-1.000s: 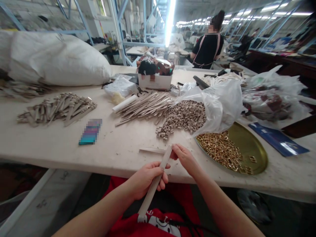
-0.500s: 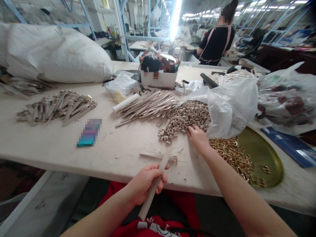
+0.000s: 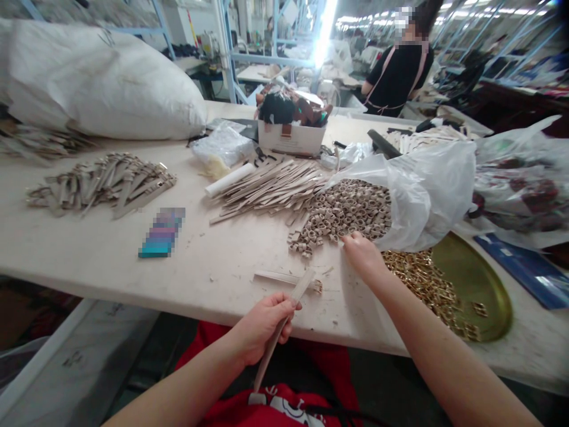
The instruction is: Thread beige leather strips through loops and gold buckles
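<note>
My left hand (image 3: 269,323) is closed around a flat beige strap (image 3: 303,286), which slants up over the table's front edge, its lower end near my lap. Beyond it lies another strap (image 3: 275,276) with gold metal at its right end. My right hand (image 3: 362,256) has its fingertips pinched together at the front edge of a heap of small beige strap loops (image 3: 347,207); what they hold, if anything, is hidden. The heap spills from a clear plastic bag (image 3: 413,196). Right of that hand, gold buckles (image 3: 422,279) fill part of a gold oval tray (image 3: 484,284).
Loose straps (image 3: 271,190) are piled mid-table beside a white roll (image 3: 230,179). Buckled straps (image 3: 102,181) lie at left, near a pixelated phone-like item (image 3: 162,233). A filled box (image 3: 291,139) and large white sack (image 3: 106,83) stand behind. A person (image 3: 400,71) works beyond.
My right hand has drawn back slightly from the loop heap, its fingertips now at the heap's edge. My left hand still grips the strap, which has turned a little. The whole view has shifted slightly.
</note>
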`<action>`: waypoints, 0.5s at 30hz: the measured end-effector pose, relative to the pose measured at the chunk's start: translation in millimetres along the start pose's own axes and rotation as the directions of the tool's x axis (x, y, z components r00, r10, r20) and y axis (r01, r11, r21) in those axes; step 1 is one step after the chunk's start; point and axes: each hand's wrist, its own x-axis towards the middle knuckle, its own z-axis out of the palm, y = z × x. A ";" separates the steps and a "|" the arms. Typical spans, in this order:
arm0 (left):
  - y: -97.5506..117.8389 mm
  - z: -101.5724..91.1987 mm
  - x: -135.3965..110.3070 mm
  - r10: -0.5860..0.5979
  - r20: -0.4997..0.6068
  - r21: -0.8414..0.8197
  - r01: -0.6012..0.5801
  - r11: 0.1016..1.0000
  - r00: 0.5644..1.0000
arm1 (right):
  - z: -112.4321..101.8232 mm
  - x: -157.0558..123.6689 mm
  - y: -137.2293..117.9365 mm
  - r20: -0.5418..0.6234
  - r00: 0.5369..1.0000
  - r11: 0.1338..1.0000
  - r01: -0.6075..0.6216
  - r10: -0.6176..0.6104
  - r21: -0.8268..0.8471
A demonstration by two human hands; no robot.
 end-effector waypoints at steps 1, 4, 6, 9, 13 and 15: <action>-0.3 0.9 -1.7 0.001 -0.005 0.014 0.000 1.000 1.000 | -1.4 -5.0 -1.8 -0.048 0.999 0.998 0.018 -0.015 0.065; -0.4 4.1 -7.4 0.005 -0.004 0.041 -0.005 0.999 1.000 | -3.0 -28.0 -10.8 -0.199 0.980 0.866 0.096 0.004 0.491; -0.4 6.2 -11.1 0.011 0.008 0.048 -0.011 0.999 1.000 | -1.7 -48.2 -19.7 -0.130 0.988 0.596 0.057 0.079 0.801; -1.5 8.6 -15.5 0.013 0.034 0.071 -0.015 0.997 0.999 | 2.2 -78.4 -35.4 0.130 0.986 0.145 -0.144 0.106 0.979; -7.8 8.4 -18.4 0.031 0.054 0.168 -0.039 0.985 0.998 | 6.8 -104.4 -55.5 0.332 0.942 -0.242 -0.312 0.043 0.919; -12.1 6.0 -18.9 0.081 0.061 0.271 -0.094 0.958 0.995 | 8.0 -110.0 -63.8 0.371 0.929 -0.382 -0.342 0.003 0.858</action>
